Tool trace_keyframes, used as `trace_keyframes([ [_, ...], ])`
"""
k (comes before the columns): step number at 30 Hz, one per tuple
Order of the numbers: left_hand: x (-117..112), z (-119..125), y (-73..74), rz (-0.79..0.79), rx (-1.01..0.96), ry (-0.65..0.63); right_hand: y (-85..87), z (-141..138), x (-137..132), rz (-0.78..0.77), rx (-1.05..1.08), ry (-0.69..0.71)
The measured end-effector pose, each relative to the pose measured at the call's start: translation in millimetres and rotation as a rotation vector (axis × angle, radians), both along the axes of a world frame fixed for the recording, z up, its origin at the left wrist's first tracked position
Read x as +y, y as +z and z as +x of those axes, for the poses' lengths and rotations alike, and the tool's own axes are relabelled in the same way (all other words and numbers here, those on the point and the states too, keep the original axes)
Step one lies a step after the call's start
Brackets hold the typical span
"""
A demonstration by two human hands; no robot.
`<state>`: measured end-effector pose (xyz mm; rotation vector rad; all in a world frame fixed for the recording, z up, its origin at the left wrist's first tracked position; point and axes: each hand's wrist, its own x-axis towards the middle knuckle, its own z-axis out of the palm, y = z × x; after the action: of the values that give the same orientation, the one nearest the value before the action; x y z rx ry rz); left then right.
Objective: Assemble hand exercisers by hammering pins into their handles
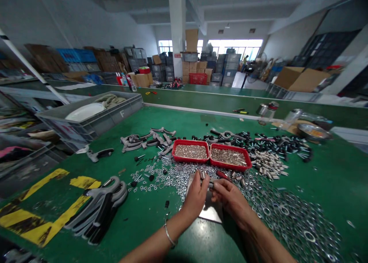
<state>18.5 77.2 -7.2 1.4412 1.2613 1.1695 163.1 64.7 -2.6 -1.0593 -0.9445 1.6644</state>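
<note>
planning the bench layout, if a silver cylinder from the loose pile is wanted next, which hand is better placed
Probably the right hand: it is nearer the silver cylinders, which lie ahead and to its right. The left hand is farther left, and both seem to hold small metal parts.

Both bare hands work close together at five o'clock of the view, fingertips nearly meeting. The left forearm (156,240), sleeveless where seen, slants in from seven o'clock, pointing towards two; a thin, silver-coloured metal bangle (167,234) rings its wrist. The left hand (197,196) has thumb and fingers pinched, aimed around twelve. The right forearm (260,236), also bare, points towards ten, its hand (231,198) bent into a pinch.
</note>
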Motion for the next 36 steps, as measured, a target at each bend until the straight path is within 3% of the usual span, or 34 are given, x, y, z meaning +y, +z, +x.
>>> trace_keyframes([
  [3,-5.0,0.2,9.9,-0.032,-0.059,-0.044,3.1,4.8,-6.8,0.295,-0.339,-0.051],
  [8,-7.5,-5.1,18.4,-0.088,-0.064,-0.152,0.8,9.8,-9.1,1.027,-0.91,-0.116],
  [10,-3.5,-7.5,12.4,-0.097,-0.032,-0.126,-2.8,14.7,-7.6,1.119,-1.059,-0.03],
  [14,10.2,-12.3,-2.4,-0.12,-0.071,-0.04,-7.4,56.5,3.7,0.952,-1.305,0.24],
  [16,16.8,-14.0,-6.9,-0.159,-0.129,0.011,-7.9,96.8,20.9,0.805,-1.4,0.155],
  [19,21.7,-10.7,-11.0,-0.25,-0.222,0.042,-8.6,161.2,63.6,0.644,-1.54,-0.083],
  [22,19.6,0.3,-13.9,-0.305,-0.256,0.006,-13.1,199.2,110.7,0.596,-1.629,-0.101],
  [26,13.6,13.6,-14.3,-0.284,-0.204,-0.085,-25.8,200.0,152.0,0.602,-1.708,0.019],
  [30,10.9,16.7,-9.3,-0.309,-0.239,-0.092,-32.8,189.5,168.6,0.569,-1.766,0.083],
  [33,10.0,14.6,-6.3,-0.343,-0.278,-0.125,-24.1,194.5,170.3,0.579,-1.743,0.124],
  [36,10.1,9.5,-7.0,-0.391,-0.457,-0.068,-3.9,206.1,159.2,0.649,-1.662,0.116],
])
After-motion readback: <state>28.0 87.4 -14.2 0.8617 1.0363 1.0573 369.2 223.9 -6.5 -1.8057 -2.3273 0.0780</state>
